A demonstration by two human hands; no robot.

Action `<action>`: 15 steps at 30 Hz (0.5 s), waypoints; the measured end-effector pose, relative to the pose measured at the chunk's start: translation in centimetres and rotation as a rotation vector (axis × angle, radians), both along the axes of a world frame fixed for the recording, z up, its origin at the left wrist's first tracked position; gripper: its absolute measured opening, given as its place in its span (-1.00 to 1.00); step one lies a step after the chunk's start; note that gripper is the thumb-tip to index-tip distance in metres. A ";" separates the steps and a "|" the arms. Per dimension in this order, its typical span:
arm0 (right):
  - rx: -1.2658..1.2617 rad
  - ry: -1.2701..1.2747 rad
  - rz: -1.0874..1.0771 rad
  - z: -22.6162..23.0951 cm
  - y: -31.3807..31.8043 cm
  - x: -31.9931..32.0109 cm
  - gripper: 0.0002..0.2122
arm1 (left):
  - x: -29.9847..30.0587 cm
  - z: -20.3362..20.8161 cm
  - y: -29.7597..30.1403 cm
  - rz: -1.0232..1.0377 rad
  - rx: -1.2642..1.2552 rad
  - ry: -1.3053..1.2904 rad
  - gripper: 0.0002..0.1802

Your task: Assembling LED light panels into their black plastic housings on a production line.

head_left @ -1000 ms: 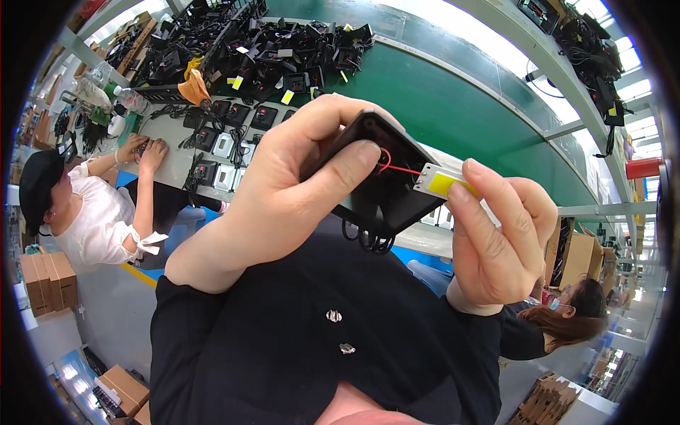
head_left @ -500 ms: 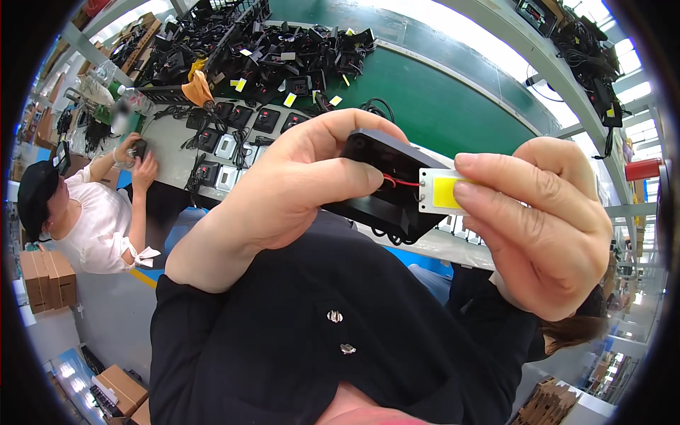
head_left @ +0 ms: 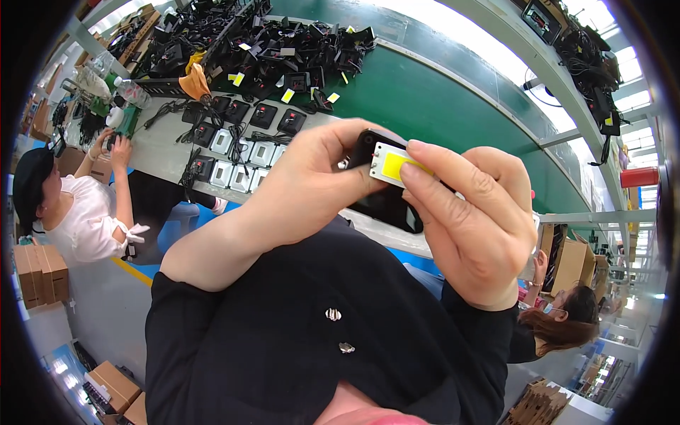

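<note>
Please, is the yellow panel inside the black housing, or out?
Out, as far as visible: the right hand pinches the panel over the black housing held by the left hand. Whether panel and housing touch, I cannot tell.

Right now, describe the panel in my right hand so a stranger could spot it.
From the green surface, look down to the black case in your left hand. Over it, your right fingers hold the panel. Unlike the case, it's white with a yellow rectangle.
</note>
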State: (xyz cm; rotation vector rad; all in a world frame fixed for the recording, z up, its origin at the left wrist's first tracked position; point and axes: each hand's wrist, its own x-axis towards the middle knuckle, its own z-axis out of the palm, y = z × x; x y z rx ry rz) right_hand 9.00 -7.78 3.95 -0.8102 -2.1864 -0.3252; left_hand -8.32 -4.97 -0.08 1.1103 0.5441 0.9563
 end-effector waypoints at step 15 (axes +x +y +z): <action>-0.012 0.040 -0.091 -3.1 -0.5 0.6 -0.68 | -1.1 0.1 0.7 -0.047 0.234 0.312 -0.49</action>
